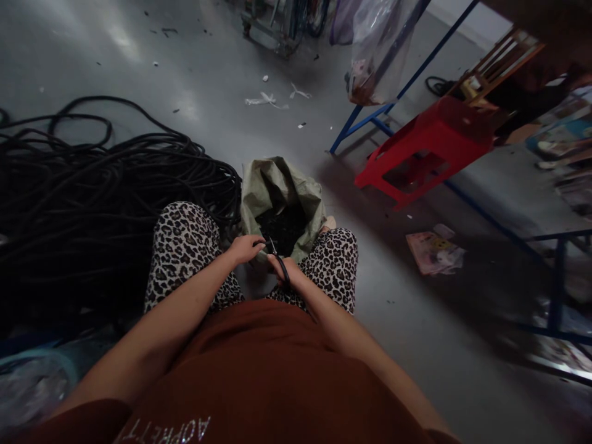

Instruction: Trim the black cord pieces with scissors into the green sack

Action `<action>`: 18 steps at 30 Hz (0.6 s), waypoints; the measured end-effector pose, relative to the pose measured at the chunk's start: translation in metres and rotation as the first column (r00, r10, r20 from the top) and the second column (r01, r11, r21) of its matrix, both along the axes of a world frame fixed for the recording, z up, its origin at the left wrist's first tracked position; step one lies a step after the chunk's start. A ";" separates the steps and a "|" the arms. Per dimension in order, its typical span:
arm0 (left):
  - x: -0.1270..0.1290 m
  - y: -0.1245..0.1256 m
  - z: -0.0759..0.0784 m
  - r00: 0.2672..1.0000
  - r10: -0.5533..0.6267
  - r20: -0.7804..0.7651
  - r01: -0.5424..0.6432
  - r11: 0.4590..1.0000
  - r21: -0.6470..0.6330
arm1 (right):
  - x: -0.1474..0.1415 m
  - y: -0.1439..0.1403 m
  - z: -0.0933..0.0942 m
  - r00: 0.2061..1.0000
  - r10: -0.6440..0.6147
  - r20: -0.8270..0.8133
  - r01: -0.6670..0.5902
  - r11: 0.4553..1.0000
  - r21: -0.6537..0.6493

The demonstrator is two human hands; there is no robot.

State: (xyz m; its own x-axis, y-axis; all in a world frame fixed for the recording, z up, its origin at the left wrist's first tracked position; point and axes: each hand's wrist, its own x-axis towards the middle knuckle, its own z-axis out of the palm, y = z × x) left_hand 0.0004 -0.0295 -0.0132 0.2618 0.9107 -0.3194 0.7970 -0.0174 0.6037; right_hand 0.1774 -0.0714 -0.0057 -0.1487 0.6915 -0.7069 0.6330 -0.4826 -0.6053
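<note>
My right hand is closed around a pair of scissors with black handles; the blades point forward, toward the sack. Just left of the blades, my left hand pinches a small black piece, too small to tell its kind. Both hands are above the near rim of an open, pale green woven sack standing between my knees. Inside the sack lies a heap of small black bits. To the left, a large tangled pile of black rubbery cord or tubing reaches up against the sack.
A red plastic stool is at the right, by a blue metal frame with a clear plastic bag hanging there. A pinkish packet and white scraps lie on the floor. A light-blue tub is at lower left.
</note>
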 end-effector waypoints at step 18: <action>0.000 0.001 0.004 0.992 -0.005 -0.123 0.005 1.000 -0.001 | 0.001 0.002 -0.001 0.998 0.002 0.069 -0.002 1.000 0.003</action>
State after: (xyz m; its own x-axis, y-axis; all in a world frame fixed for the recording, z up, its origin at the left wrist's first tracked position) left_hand -0.0001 -0.0289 -0.0087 0.2253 0.9091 -0.3503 0.8650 -0.0212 0.5014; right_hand 0.1787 -0.0694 -0.0069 -0.1015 0.6933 -0.7134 0.6742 -0.4794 -0.5618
